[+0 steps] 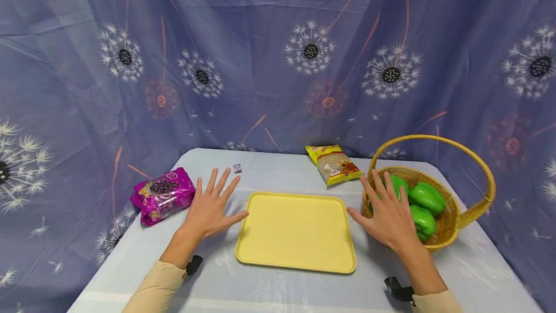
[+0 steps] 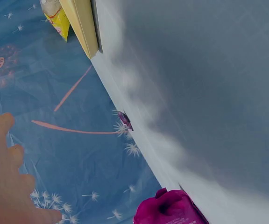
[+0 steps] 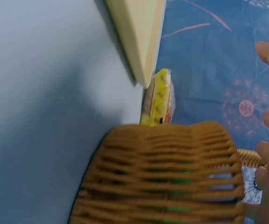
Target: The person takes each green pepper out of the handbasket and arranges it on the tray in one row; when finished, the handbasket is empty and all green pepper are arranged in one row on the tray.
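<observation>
My left hand (image 1: 211, 211) hovers over the table with fingers spread, between a purple snack bag (image 1: 167, 193) and a yellow tray (image 1: 297, 233). It holds nothing. On the other side, my right hand (image 1: 388, 212) is spread too, holding nothing, and overlaps the left rim of a wicker basket (image 1: 447, 235) in the head view. Several green bell peppers (image 1: 427, 198) lie in that basket, partly hidden by the hand. The right wrist view shows the basket's woven side (image 3: 162, 163) close below that hand.
Behind the tray lies a yellow bag with a clear window (image 1: 336, 164). A tiny wrapped packet (image 1: 237, 168) is near the table's back edge. The basket's tall handle (image 1: 434, 137) arches above its rim. A patterned cloth (image 1: 260, 62) hangs behind the white table (image 1: 278, 293).
</observation>
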A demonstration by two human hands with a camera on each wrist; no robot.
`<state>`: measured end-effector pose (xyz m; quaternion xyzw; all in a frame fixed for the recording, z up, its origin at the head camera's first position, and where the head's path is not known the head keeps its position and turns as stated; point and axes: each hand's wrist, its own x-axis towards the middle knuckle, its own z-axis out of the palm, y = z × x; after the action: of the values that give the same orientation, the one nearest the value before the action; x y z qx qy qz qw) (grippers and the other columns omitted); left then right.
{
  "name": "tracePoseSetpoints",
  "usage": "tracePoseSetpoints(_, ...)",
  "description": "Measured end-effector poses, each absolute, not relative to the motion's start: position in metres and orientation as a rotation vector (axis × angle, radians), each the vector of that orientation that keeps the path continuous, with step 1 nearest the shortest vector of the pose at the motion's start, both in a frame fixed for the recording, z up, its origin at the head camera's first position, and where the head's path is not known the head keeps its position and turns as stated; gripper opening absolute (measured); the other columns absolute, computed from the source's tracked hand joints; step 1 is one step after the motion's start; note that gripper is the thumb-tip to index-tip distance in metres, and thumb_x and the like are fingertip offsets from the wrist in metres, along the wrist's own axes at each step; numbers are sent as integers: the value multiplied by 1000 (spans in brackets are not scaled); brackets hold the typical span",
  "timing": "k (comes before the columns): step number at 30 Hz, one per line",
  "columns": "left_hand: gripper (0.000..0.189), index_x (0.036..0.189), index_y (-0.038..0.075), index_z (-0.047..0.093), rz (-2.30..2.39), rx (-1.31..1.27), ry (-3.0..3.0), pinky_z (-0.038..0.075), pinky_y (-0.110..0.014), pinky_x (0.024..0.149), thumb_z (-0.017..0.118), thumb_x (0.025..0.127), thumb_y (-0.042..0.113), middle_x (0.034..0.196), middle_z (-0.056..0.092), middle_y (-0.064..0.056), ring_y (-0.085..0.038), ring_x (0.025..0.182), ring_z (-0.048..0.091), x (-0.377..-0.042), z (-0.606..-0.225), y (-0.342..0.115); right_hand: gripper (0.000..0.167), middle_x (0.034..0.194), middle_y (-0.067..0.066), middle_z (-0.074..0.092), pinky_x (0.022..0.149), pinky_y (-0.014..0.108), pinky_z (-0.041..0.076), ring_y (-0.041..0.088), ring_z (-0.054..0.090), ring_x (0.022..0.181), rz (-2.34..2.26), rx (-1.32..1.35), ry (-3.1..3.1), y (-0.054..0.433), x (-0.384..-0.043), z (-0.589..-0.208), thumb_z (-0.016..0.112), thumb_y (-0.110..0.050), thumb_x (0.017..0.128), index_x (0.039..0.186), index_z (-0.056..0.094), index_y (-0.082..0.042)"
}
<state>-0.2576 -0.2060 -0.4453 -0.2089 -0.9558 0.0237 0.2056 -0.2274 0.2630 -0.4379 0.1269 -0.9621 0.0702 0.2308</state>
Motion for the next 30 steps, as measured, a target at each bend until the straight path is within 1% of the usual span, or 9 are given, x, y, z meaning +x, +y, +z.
tracePoseSetpoints(6, 98, 155, 29, 16, 62, -586, -2655, 5, -67, 108, 29, 78, 87, 161, -3, -2, -32, 144, -8, -257, -446, -207, 94, 160, 9, 8, 110, 56, -13, 27, -9, 145, 151, 358, -2641, 260, -229, -438, 45, -77, 82, 155, 11, -29)
tracePoseSetpoints(9, 97, 155, 29, 14, 40, -594, -2664, 6, -67, 108, 29, 78, 86, 161, 0, -3, -32, 145, -5, -256, -445, -207, 93, 160, 10, 10, 111, 57, -11, 26, -9, 145, 167, 354, -2647, 259, -228, -438, 46, -76, 82, 155, 12, -29)
tracePoseSetpoints(11, 95, 155, 29, 15, -30, -599, -2687, 11, -64, 109, 29, 80, 85, 161, 9, -3, -32, 145, 5, -255, -444, -207, 91, 159, 10, 15, 111, 60, -3, 29, -2, 145, 214, 345, -2643, 260, -227, -436, 48, -74, 83, 155, 16, -28)
tracePoseSetpoints(12, 92, 155, 28, 18, -94, -595, -2699, 16, -62, 109, 30, 82, 82, 159, 17, -3, -32, 144, 14, -255, -443, -206, 89, 158, 11, 18, 110, 62, 3, 31, 4, 145, 247, 340, -2638, 260, -226, -434, 50, -72, 84, 155, 20, -27)
tracePoseSetpoints(15, 79, 150, 24, 36, -358, -549, -2755, 33, -57, 104, 34, 89, 74, 147, 42, -4, -30, 133, 40, -254, -441, -206, 79, 152, 13, 32, 101, 66, 25, 38, 28, 137, 358, 314, -2623, 265, -224, -426, 57, -62, 87, 151, 34, -22)
tracePoseSetpoints(18, 65, 138, 22, 54, -609, -477, -2796, 46, -51, 92, 41, 92, 66, 130, 59, -2, -27, 115, 57, -255, -442, -206, 66, 141, 16, 44, 89, 67, 36, 43, 42, 123, 425, 295, -2638, 277, -222, -412, 60, -54, 89, 142, 47, -17)
tracePoseSetpoints(22, 55, 130, 20, 60, -826, -451, -2859, 48, -50, 89, 49, 93, 59, 124, 62, -3, -27, 110, 60, -259, -451, -209, 61, 137, 22, 47, 87, 68, 36, 47, 42, 121, 524, 266, -2709, 301, -223, -391, 58, -51, 92, 137, 51, -11)
tracePoseSetpoints(26, 54, 133, 17, 58, -1029, -427, -2892, 41, -54, 97, 55, 93, 53, 130, 59, -8, -32, 121, 52, -265, -463, -211, 66, 136, 25, 46, 82, 65, 39, 47, 45, 116, 626, 251, -2801, 329, -231, -374, 55, -52, 94, 139, 48, -5)
tracePoseSetpoints(30, 52, 135, 15, 56, -1244, -420, -2857, 38, -55, 101, 60, 93, 45, 133, 56, -10, -33, 126, 48, -272, -477, -211, 70, 129, 28, 50, 78, 62, 42, 45, 51, 109, 655, 244, -2915, 354, -246, -362, 50, -54, 95, 140, 46, -1)
